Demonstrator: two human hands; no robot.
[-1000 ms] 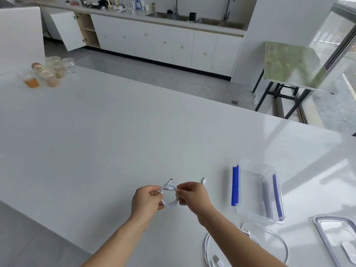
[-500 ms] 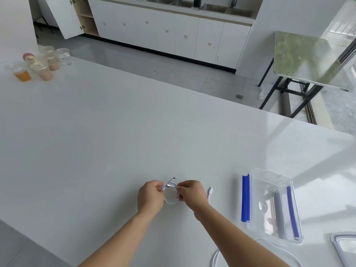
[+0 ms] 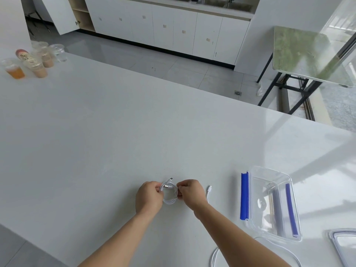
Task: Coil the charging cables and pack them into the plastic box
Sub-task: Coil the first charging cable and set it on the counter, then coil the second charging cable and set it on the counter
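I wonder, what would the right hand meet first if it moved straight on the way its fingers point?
The right hand points left, so past the coiled cable it pinches, it would probably meet the left hand first; both seem level.

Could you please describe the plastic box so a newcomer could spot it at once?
On the big white table, look right of the right hand gripping a coiled cable. The clear plastic box stands there; blue clips along both long sides set it apart from the flat lid nearby.

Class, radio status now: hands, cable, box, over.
Left hand, right hand both pinching coiled white cable. Plastic box open at right, nothing seen inside. Second cable loose beside right hand.
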